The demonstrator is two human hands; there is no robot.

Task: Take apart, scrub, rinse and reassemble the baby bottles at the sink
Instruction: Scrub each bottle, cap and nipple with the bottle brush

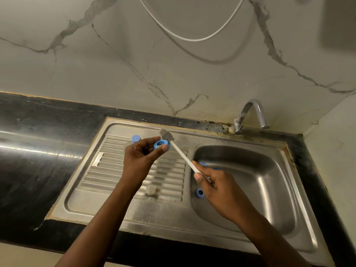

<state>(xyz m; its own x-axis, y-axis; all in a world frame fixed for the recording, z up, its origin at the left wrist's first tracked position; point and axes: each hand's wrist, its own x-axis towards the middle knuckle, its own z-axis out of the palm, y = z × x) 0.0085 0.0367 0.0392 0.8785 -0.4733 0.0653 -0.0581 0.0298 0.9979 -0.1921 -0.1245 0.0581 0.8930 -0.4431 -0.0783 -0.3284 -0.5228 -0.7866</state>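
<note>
Collar ring (161, 145), light, stiff, likely slippery when wet, is pinched at its rim by left grip (141, 156); right grip (215, 180), at four o'clock, holds brush (183, 154) handle.

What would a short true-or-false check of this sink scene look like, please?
1. The left hand holds a blue ring. True.
2. The right hand grips the brush by its bristle head. False: it grips the white handle.
3. Water runs from the tap. False: no stream is visible.
4. A second blue ring lies inside the basin. True.
</note>
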